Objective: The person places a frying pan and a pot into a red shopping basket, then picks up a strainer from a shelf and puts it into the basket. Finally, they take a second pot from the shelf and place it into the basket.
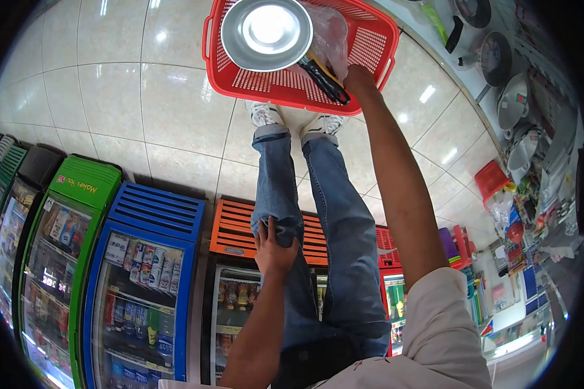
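Head view: right hand in the red basket, left hand on the knee

Head view, clock face centred on the picture. Person bends forward over own legs, in jeans and white shoes.

Right arm: reaches from a pale sleeve at 5 o'clock up to 1 o'clock, elbow nearly straight, forearm crossing the basket's near rim. Right hand is inside the red basket, at its 4 o'clock side, against the clear plastic bag. Fingers largely hidden; cannot tell whether they pinch the bag or merely touch it.

Left arm: rises from 7 o'clock, forearm angled toward 1 o'clock. Left hand, just below centre near 6 o'clock, lies on the denim at the left knee, back of hand up, fingers spread and pointing roughly to 12 o'clock. Nothing held.

Basket: on the tiled floor at 12 o'clock, in front of the shoes. Inside it, a silver pan sits at the basket's 10 o'clock side; its black-and-yellow handle points to 5 o'clock, ending near the right hand. The bag lies on the pan's 3 o'clock side.

Surroundings: blue cooler at 8 o'clock; more pans at 2 o'clock.
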Motion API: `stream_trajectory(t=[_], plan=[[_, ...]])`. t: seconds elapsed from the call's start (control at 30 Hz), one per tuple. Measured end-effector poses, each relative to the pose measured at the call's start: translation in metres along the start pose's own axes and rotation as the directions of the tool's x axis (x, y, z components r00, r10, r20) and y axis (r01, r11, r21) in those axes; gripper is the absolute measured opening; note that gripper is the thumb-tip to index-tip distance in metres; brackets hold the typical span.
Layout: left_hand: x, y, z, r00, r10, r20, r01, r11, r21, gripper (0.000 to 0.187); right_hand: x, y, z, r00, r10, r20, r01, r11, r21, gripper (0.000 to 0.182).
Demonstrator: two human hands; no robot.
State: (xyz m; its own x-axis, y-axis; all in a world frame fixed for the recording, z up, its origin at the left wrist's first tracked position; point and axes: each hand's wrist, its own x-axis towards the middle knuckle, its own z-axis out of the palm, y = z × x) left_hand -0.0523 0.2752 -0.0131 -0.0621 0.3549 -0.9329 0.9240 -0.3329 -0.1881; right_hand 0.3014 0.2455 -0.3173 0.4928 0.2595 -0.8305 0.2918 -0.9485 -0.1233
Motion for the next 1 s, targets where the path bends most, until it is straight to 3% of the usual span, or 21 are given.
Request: stream_trajectory(t=[0.23, 0.3, 0.4, 0.43, 0.47, 0.53, 0.67, 0.73, 0.77, 0.83, 1.0], plan=[[0.002, -0.002, 0.003, 1.0, -0.003, 0.01, 0.003, 1.0, 0.028, 0.088, 0.006, 0.007, 0.006, 0.993, -0.111, 0.032, 0.112, 0.993, -0.032, 0.025], [0.002, -0.004, 0.006, 1.0, 0.001, 0.01, -0.001, 1.0, 0.026, 0.088, -0.004, -0.001, 0.006, 0.979, -0.083, -0.188, 0.104, 0.989, 0.107, 0.036], [-0.001, 0.001, -0.004, 1.0, -0.017, 0.024, 0.017, 1.0, 0.011, 0.088, -0.015, -0.006, 0.001, 0.959, -0.101, -0.263, 0.137, 0.983, 0.124, 0.039], [-0.001, 0.006, -0.006, 0.998, -0.038, 0.042, 0.038, 0.999, -0.004, 0.089, -0.005, 0.006, 0.013, 0.97, -0.167, -0.176, 0.172, 0.985, 0.014, 0.03], [0.0, 0.009, -0.005, 0.999, -0.025, 0.035, 0.026, 1.0, -0.014, 0.089, -0.002, 0.01, 0.014, 0.967, -0.169, -0.191, 0.173, 0.985, 0.005, 0.03], [-0.001, 0.007, -0.006, 0.998, -0.035, 0.042, 0.036, 0.999, -0.009, 0.089, -0.006, 0.007, 0.015, 0.986, -0.151, -0.068, 0.15, 0.989, -0.02, 0.028], [-0.004, 0.01, -0.011, 0.999, -0.032, 0.032, 0.032, 0.999, -0.022, 0.087, -0.001, 0.006, 0.006, 0.994, -0.095, -0.051, 0.096, 0.995, 0.018, 0.028], [-0.003, 0.012, -0.011, 1.0, -0.021, 0.015, 0.021, 0.999, -0.026, 0.087, -0.005, 0.004, 0.0, 0.974, -0.061, -0.217, 0.078, 0.994, 0.074, 0.026], [-0.005, 0.011, -0.011, 1.0, -0.016, 0.003, 0.016, 1.0, -0.026, 0.087, -0.012, 0.003, -0.005, 0.974, -0.061, -0.218, 0.078, 0.994, 0.071, 0.026], [-0.004, 0.003, -0.007, 1.0, -0.003, -0.008, 0.003, 1.0, -0.012, 0.087, -0.029, -0.001, -0.02, 0.927, -0.019, -0.374, 0.112, 0.967, 0.229, 0.024], [-0.009, 0.005, -0.032, 0.998, 0.041, -0.047, -0.043, 0.998, -0.047, 0.086, -0.112, 0.001, -0.046, 0.899, 0.123, -0.421, 0.062, 0.915, 0.399, 0.028]])
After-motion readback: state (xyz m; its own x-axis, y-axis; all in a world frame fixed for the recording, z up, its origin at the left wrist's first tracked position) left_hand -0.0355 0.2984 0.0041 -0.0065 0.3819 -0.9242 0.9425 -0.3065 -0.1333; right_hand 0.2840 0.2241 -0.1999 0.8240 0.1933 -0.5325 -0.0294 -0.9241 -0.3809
